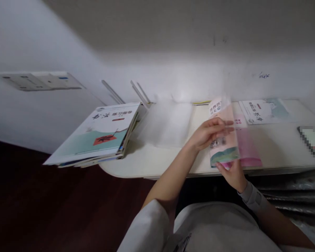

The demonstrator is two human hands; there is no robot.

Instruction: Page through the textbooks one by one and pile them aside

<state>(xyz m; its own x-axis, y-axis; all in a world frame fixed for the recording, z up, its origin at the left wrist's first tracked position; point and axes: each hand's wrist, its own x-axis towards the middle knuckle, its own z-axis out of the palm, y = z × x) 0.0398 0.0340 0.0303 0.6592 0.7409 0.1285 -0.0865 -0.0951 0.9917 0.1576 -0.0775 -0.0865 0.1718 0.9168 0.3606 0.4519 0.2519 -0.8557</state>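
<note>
My left hand (208,133) lies across the upper part of a thin pink-and-green booklet (223,145), fingers curled over its cover. Gripping the booklet's lower edge near the table's front rim is my right hand (232,173). The booklet is tilted up off the white table (273,147) and is blurred by motion. Under it a pink book (249,148) lies flat.
A stack of books (102,134) overhangs the table's left end. A clear plastic sheet (168,122) lies in the middle. Another book (265,110) rests at the back right and a phone (313,140) at the far right. The wall runs behind; dark floor lies to the left.
</note>
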